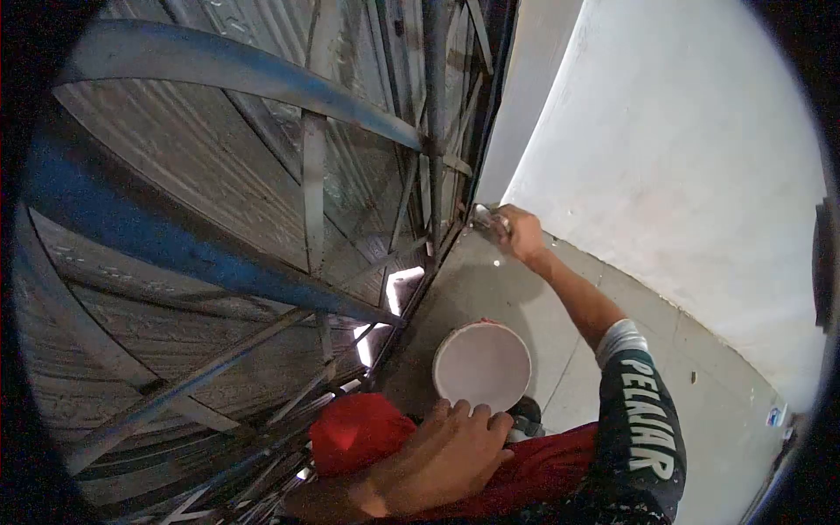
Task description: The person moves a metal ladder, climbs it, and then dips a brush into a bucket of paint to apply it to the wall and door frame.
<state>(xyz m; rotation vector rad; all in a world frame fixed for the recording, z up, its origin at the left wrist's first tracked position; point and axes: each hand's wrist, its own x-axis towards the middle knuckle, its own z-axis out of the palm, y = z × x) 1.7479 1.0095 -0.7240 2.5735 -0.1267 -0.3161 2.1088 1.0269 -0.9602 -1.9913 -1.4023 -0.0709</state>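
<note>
My right hand is stretched out to the foot of the wall, its fingers closed round what looks like a small paintbrush. The white-smeared end of the brush is at the low corner where the wall meets the metal gate's edge. Closer to me is a round bucket with a pale, whitish inside. My left hand has its fingers hooked over the bucket's near rim; the thumb is not clearly seen.
A folding metal gate with blue and grey bars fills the left side. The white wall rises on the right. Grey floor tiles carry small white specks. Red cloth lies over my legs. A small blue-and-white item is at far right.
</note>
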